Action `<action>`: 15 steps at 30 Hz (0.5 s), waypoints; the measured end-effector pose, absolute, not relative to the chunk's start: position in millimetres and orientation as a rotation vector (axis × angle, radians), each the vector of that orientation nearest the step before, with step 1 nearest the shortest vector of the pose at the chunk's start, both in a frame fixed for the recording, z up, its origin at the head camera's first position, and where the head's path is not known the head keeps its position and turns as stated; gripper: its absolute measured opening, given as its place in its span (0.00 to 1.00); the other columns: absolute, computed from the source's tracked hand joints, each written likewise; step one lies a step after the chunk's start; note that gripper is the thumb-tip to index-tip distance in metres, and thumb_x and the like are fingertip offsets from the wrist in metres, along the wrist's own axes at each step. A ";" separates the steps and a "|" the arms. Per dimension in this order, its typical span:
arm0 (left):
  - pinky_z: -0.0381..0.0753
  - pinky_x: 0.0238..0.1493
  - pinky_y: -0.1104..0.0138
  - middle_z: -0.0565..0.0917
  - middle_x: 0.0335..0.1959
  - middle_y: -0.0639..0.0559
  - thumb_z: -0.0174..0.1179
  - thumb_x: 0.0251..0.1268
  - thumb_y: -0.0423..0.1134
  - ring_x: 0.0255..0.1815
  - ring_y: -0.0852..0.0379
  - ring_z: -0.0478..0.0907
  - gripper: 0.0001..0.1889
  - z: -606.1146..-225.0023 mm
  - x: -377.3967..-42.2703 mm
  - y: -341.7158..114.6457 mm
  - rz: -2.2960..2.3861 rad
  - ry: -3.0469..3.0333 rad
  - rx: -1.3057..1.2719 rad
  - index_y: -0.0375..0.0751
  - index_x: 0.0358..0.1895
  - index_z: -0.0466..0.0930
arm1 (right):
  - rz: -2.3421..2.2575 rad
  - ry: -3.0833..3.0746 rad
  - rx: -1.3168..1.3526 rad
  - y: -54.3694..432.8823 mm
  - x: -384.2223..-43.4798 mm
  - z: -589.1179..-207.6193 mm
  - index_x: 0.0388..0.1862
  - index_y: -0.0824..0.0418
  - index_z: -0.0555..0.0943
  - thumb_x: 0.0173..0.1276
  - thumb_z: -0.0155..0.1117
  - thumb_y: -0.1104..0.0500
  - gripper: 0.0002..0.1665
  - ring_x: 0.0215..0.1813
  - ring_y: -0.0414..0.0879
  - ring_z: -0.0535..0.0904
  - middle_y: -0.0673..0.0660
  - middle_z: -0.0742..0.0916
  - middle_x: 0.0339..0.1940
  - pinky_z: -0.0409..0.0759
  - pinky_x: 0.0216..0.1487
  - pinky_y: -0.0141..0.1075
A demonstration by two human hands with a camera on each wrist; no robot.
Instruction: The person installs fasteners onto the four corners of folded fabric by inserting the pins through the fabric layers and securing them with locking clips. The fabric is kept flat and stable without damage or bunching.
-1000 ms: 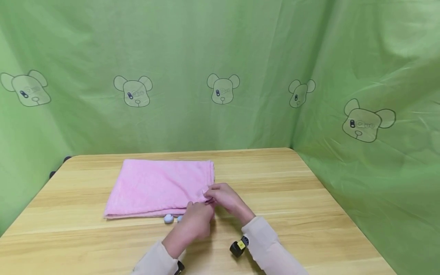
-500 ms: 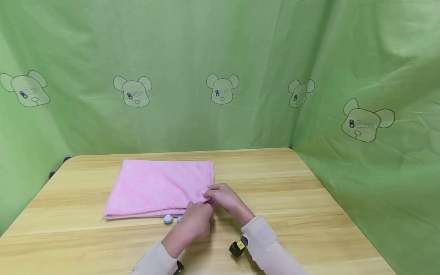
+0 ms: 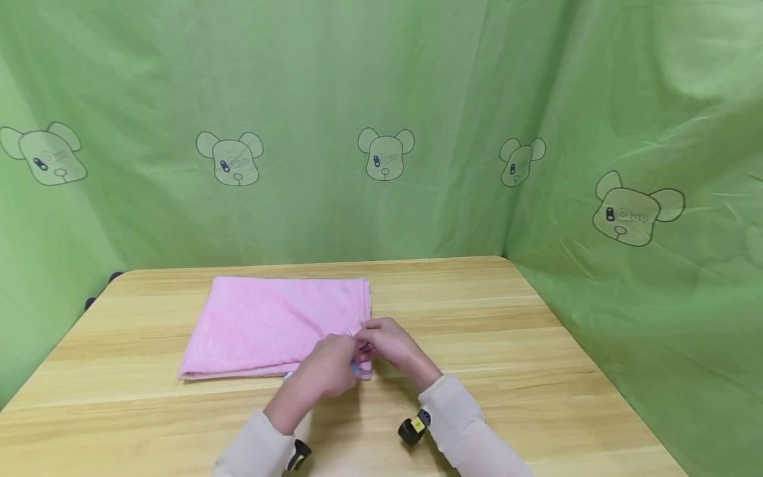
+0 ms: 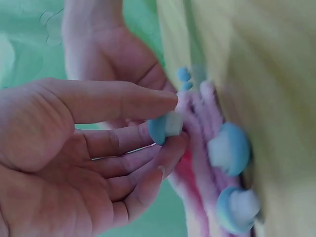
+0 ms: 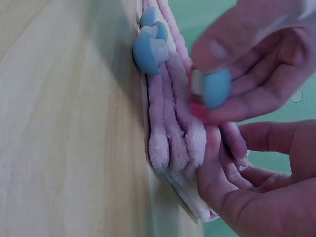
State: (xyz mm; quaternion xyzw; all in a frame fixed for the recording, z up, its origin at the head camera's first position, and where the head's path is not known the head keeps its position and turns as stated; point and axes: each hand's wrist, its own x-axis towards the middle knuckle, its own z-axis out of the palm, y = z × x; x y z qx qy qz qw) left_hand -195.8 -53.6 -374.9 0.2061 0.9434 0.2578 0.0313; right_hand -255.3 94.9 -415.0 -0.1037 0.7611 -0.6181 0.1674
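Observation:
A folded pink plush blanket (image 3: 262, 324) lies on the table, its layered edge towards me. My left hand (image 3: 330, 361) pinches a mushroom-shaped quilt clip (image 4: 158, 129), blue-capped with a white stem, between thumb and fingertips. In the right wrist view, that clip (image 5: 217, 89) is close beside the blanket's layers, its white stem facing them. My right hand (image 3: 390, 344) pinches the blanket's near right corner, lifting a top layer (image 5: 234, 140) apart from those below. Bright pink inner cloth (image 5: 197, 112) shows between the layers.
More such clips (image 4: 229, 148) lie on the table (image 3: 507, 371) along the blanket's near edge, mostly behind my left forearm in the head view. Black wrist cameras (image 3: 411, 430) hang at both sleeves. Green curtains (image 3: 441, 218) stand behind and beside the table.
My left hand has drawn back slightly left and up from the corner, and a bit of blue now shows under its fingers. My right hand stays on the corner.

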 end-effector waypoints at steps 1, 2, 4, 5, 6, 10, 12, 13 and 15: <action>0.74 0.30 0.64 0.75 0.19 0.54 0.69 0.46 0.24 0.26 0.56 0.71 0.15 -373.1 -197.2 -56.4 0.834 2.898 0.623 0.43 0.19 0.72 | -1.756 2.172 -0.294 95.0 -255.1 -414.4 0.35 0.74 0.81 0.68 0.56 0.67 0.10 0.30 0.41 0.81 0.53 0.85 0.27 0.85 0.39 0.33; 0.74 0.29 0.65 0.76 0.20 0.54 0.71 0.47 0.26 0.26 0.56 0.72 0.13 -371.0 -198.4 -59.3 0.871 2.888 0.612 0.42 0.20 0.74 | -1.752 2.170 -0.294 94.8 -254.5 -413.6 0.35 0.75 0.81 0.68 0.56 0.67 0.10 0.30 0.41 0.81 0.54 0.85 0.27 0.85 0.39 0.34; 0.74 0.30 0.65 0.78 0.21 0.53 0.74 0.46 0.28 0.27 0.56 0.73 0.12 -367.2 -200.8 -65.2 0.930 2.875 0.573 0.39 0.24 0.77 | -1.750 2.160 -0.297 94.9 -254.0 -412.7 0.36 0.76 0.81 0.68 0.56 0.67 0.11 0.30 0.41 0.81 0.54 0.84 0.28 0.86 0.39 0.34; 0.76 0.31 0.64 0.80 0.23 0.52 0.75 0.46 0.29 0.27 0.55 0.74 0.11 -365.7 -202.1 -68.1 0.956 2.878 0.559 0.38 0.27 0.79 | -1.754 2.151 -0.299 94.9 -254.0 -412.6 0.36 0.77 0.80 0.68 0.56 0.67 0.11 0.30 0.41 0.82 0.54 0.84 0.28 0.86 0.39 0.34; 0.77 0.32 0.64 0.81 0.24 0.52 0.75 0.46 0.30 0.28 0.55 0.76 0.11 -364.3 -203.3 -70.8 0.980 2.880 0.539 0.37 0.29 0.80 | -1.756 2.143 -0.299 94.9 -254.0 -412.5 0.36 0.77 0.80 0.68 0.56 0.67 0.11 0.30 0.41 0.82 0.54 0.83 0.28 0.86 0.39 0.34; 0.78 0.32 0.64 0.82 0.24 0.52 0.72 0.47 0.30 0.26 0.55 0.77 0.09 -361.6 -210.1 -80.9 1.036 2.933 0.475 0.37 0.31 0.81 | -1.765 2.111 -0.290 94.6 -254.9 -413.8 0.37 0.77 0.78 0.68 0.55 0.68 0.10 0.30 0.42 0.82 0.54 0.82 0.28 0.86 0.38 0.33; 0.79 0.33 0.63 0.83 0.25 0.52 0.72 0.49 0.32 0.27 0.55 0.78 0.09 -361.8 -213.9 -84.7 1.059 2.979 0.439 0.38 0.32 0.82 | -1.761 2.117 -0.284 94.5 -255.0 -414.5 0.37 0.77 0.79 0.68 0.55 0.68 0.10 0.30 0.42 0.82 0.54 0.82 0.29 0.87 0.39 0.33; 0.80 0.35 0.62 0.84 0.25 0.51 0.73 0.50 0.33 0.27 0.55 0.78 0.09 -362.2 -215.7 -86.2 1.079 3.002 0.421 0.37 0.33 0.82 | -1.757 2.122 -0.281 94.3 -254.9 -414.5 0.37 0.77 0.79 0.68 0.55 0.68 0.10 0.31 0.42 0.82 0.54 0.82 0.29 0.87 0.39 0.33; 0.81 0.38 0.59 0.86 0.29 0.49 0.72 0.53 0.34 0.30 0.53 0.81 0.09 -364.4 -219.4 -88.7 1.143 3.021 0.383 0.37 0.36 0.83 | -1.750 2.136 -0.285 94.3 -254.7 -415.1 0.38 0.77 0.80 0.69 0.56 0.68 0.10 0.31 0.43 0.82 0.55 0.82 0.30 0.87 0.40 0.34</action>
